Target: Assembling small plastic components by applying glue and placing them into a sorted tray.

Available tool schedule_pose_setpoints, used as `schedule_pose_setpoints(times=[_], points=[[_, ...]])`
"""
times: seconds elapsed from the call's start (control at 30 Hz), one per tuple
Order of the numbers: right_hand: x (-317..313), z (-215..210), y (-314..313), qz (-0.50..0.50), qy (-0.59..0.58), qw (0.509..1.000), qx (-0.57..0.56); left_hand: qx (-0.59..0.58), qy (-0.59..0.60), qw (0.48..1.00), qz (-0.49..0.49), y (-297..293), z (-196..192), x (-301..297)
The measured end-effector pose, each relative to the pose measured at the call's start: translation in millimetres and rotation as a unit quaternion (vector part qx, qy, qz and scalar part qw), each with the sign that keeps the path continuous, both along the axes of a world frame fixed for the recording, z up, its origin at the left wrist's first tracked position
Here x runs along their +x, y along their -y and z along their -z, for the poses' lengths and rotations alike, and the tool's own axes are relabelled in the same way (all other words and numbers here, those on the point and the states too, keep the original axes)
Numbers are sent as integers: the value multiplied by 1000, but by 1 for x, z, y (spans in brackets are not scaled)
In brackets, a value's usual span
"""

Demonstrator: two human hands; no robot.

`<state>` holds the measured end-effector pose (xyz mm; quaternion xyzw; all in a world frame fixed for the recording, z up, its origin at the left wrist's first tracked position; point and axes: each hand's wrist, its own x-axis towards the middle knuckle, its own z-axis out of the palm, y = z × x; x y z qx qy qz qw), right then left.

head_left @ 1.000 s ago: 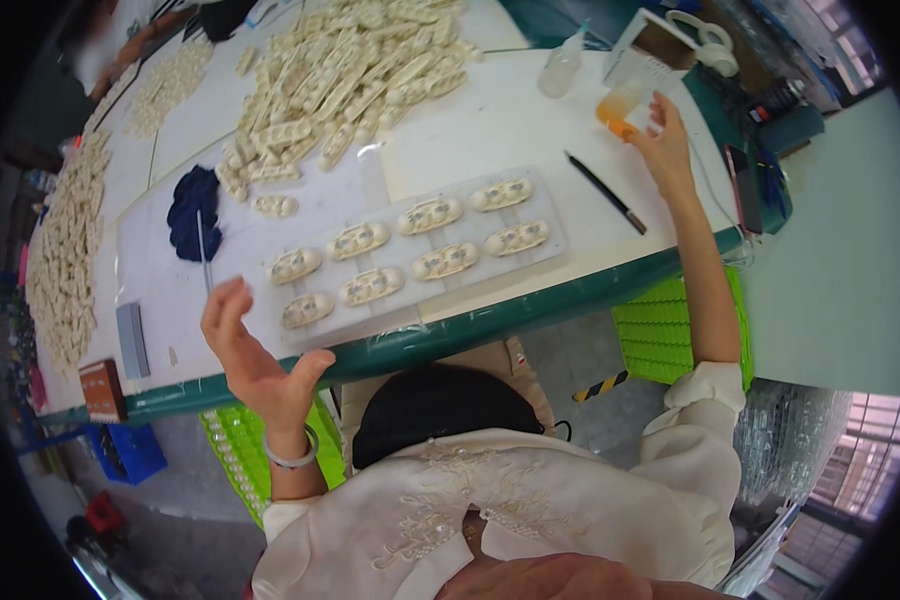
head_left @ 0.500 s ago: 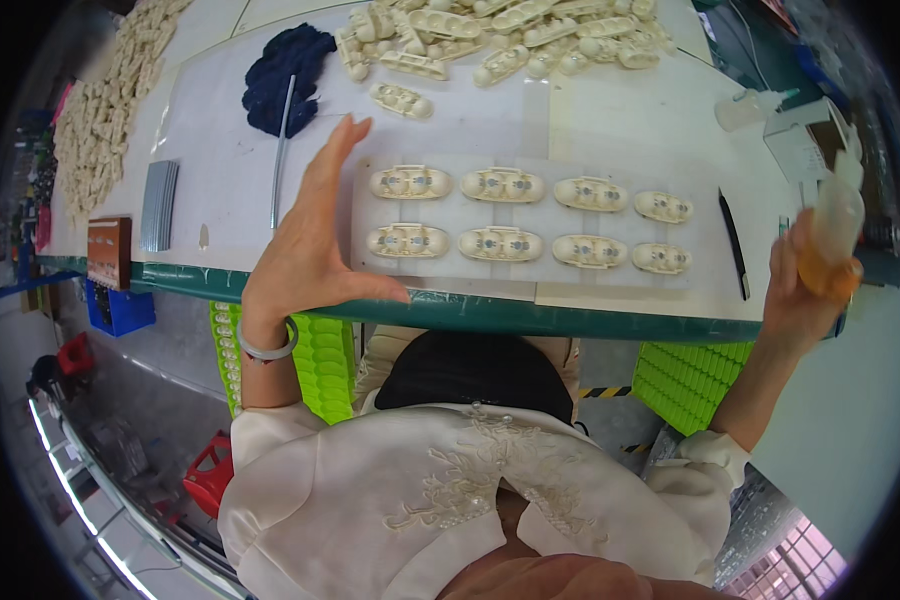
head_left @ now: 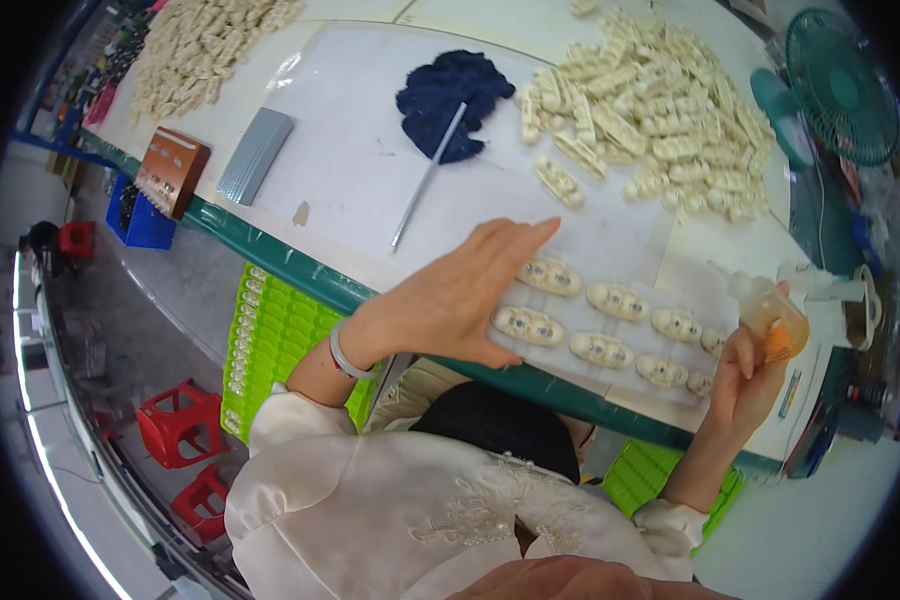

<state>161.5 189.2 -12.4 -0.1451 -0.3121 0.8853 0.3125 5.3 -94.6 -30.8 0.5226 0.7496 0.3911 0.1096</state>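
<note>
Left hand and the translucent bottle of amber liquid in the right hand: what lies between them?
In the head view, a flat whitish tray bearing two rows of cream oval pieces lies between the left hand and the bottle.

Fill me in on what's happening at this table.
A person's right hand holds a translucent, amber-tinted plastic squeeze bottle near the right end of a flat, pale translucent board. The left hand is spread open by the board's left end; whether it touches is unclear. Two rows of cream oval pieces lie on the board, and a heap of cream pieces lies beyond it.
</note>
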Motion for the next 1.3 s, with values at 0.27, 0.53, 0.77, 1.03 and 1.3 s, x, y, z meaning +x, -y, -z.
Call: schedule_pose_setpoints(times=[0.27, 0.53, 0.77, 1.03, 1.3], points=[[-21, -6, 31, -78, 52, 975, 201, 5, 26, 1000, 11, 8, 2, 3], [-37, -15, 54, -75, 112, 953, 272, 48, 48, 993, -96, 25, 16, 15], [-44, -22, 61, -10, 120, 852, 509, 100, 50, 989, -99, 23, 19, 13], [-69, -21, 91, -61, 76, 789, 607, 83, 58, 991, -92, 24, 22, 13], [-77, -15, 104, -53, 120, 767, 628, 88, 51, 993, -65, 27, 27, 10]])
